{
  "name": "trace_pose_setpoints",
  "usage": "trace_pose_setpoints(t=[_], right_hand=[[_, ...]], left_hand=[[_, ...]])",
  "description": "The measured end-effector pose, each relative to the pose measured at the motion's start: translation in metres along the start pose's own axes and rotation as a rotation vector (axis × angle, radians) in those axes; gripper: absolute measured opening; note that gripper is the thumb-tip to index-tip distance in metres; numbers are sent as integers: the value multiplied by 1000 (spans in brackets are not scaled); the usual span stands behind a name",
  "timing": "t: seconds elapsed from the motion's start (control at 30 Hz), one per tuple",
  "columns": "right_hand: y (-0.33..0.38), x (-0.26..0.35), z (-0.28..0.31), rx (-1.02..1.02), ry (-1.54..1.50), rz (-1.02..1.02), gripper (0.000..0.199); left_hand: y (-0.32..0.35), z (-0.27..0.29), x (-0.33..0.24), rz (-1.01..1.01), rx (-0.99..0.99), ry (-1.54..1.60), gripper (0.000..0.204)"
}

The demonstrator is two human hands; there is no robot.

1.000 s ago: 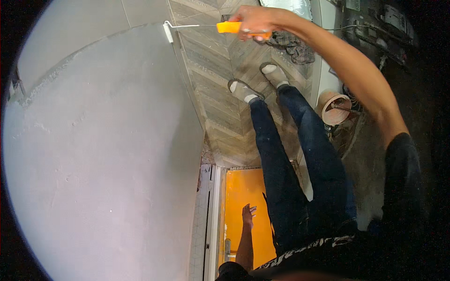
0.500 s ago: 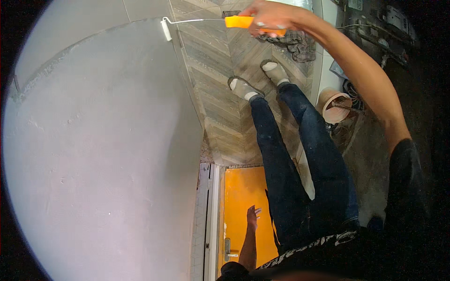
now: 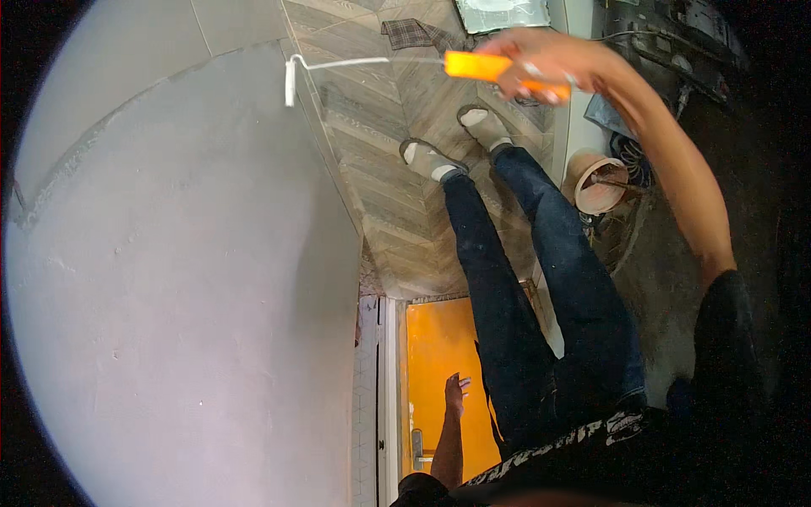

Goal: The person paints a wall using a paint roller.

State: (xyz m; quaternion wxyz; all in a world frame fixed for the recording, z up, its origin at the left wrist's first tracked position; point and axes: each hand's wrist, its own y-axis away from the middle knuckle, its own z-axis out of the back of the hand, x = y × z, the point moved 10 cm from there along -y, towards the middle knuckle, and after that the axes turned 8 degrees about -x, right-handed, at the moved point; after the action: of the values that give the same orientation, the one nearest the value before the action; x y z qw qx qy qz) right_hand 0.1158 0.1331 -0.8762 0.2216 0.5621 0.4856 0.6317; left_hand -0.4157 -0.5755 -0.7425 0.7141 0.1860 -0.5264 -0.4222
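Note:
My right hand (image 3: 553, 63) is closed around the orange handle of a small paint roller (image 3: 475, 66), at the top of the view. A thin metal rod runs left from the handle to a narrow white roller head, which lies against or just in front of the grey wall (image 3: 194, 253). I cannot tell whether it touches. Low in the view, my left hand (image 3: 456, 393) hangs with its fingers apart and holds nothing. Behind it is an orange door (image 3: 439, 338) with a metal handle.
My feet stand on a herringbone wood-look floor (image 3: 363, 118). Dark checked cloth (image 3: 414, 34) lies there, near a tray with pale contents (image 3: 503, 15). To the right are a pinkish bucket (image 3: 598, 186) with a stick in it and dark clutter along the edge.
My right hand has moved right and slightly nearer with the roller. The roller head sits lower on the wall. More of the tray shows, while my left hand stays about where it was.

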Motion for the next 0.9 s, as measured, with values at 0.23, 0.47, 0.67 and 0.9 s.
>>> trace_pose_setpoints(t=[0.23, 0.47, 0.67, 0.9], right_hand=[[35, -70, -18, -79, 56, -90, 59], [28, 15, -34, -71, 180, 148, 54], [-51, 8, -37, -61, 278, 115, 51], [49, 42, -57, -123, 283, 351, 43]], left_hand=[[82, -50, -53, -103, 5, -119, 54], [75, -10, -45, -131, -33, -35, 53], [79, -39, -59, -132, -21, -107, 54], [80, -27, -45, -137, -32, -53, 55]])
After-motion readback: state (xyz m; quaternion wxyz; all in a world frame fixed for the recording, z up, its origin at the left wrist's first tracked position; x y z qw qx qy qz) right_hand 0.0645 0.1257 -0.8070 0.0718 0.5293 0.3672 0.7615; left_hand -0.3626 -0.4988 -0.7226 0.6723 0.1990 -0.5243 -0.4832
